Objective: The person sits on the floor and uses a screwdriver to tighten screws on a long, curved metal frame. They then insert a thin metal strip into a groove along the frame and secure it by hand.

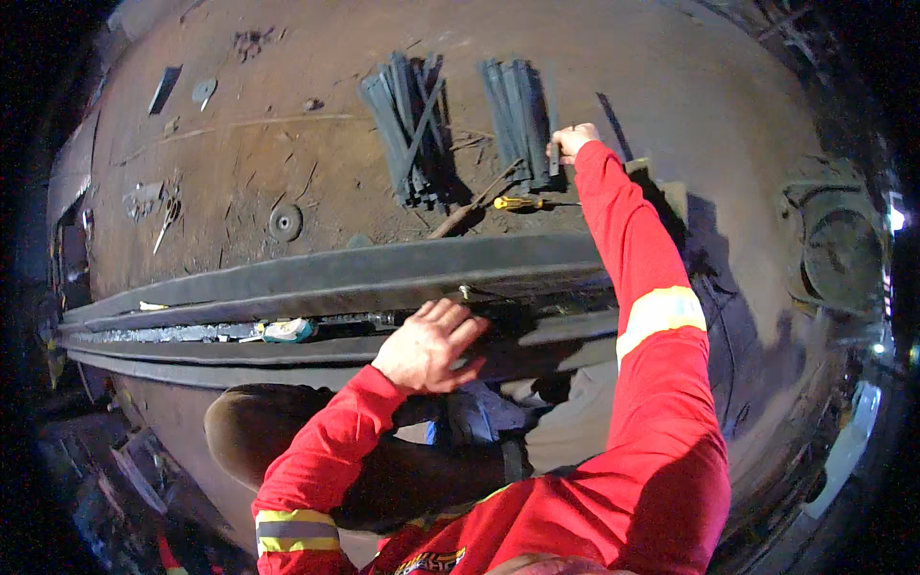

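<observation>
My right hand reaches far forward, its fingers closed on a thin dark flat metal strip. That strip stands at the right side of a stack of similar strips; a second stack lies to its left, with some strips crossed on top. My left hand holds nothing. Its fingers are apart and lie over the near side of a long dark metal beam with a channel along it. Just nearer than the right stack lies a screwdriver with a yellow handle.
One more strip lies right of my right hand. In the beam's channel sits a white and teal object. Scissors, a grinding disc and a smaller disc lie on the brown surface at left. A dark round-faced block stands at right.
</observation>
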Demonstrator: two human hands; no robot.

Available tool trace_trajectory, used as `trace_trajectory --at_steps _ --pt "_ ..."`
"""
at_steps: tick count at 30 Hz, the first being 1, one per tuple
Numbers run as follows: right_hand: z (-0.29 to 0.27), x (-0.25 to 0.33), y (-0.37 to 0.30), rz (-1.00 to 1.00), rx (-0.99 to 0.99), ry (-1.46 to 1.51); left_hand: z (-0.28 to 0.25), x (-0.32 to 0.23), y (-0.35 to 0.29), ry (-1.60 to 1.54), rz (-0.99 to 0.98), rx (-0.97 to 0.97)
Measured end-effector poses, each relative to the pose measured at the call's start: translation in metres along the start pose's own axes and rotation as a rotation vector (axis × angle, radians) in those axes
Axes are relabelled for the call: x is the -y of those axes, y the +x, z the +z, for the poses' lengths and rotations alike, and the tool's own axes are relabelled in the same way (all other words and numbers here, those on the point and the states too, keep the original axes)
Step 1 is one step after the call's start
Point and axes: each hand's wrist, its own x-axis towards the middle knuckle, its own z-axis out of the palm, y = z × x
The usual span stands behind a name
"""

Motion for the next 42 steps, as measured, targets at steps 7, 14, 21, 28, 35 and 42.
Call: trace_trajectory --at_steps 7,14,21,28,35,42 --pt "-0.045 0.027 -0.214 -0.492 -0.011 0.47 0.007 -0.008 0.003 0.057 -0.039 -0.311" --pt "-0.001 -0.039 -0.399 -0.472 -0.224 0.818 -0.004 -0.12 0.02 0.085 0.096 -0.438" --pt "0.031 -0.155 -0.407 -0.492 -0.55 0.803 0.048 -0.122 -0.027 0.43 0.352 -0.235" --pt "0.018 -0.154 -0.413 -0.264 -0.338 1.274 0.051 -0.101 -0.053 0.396 0.305 -0.18" --pt "0.014 -0.201 -0.319 -0.174 -0.725 0.783 0.069 -0.087 -0.041 0.345 0.135 -0.122" --pt "-0.003 -0.162 -0.35 -0.063 -0.741 0.521 0.066 -0.084 -0.034 0.37 0.004 -0.111"
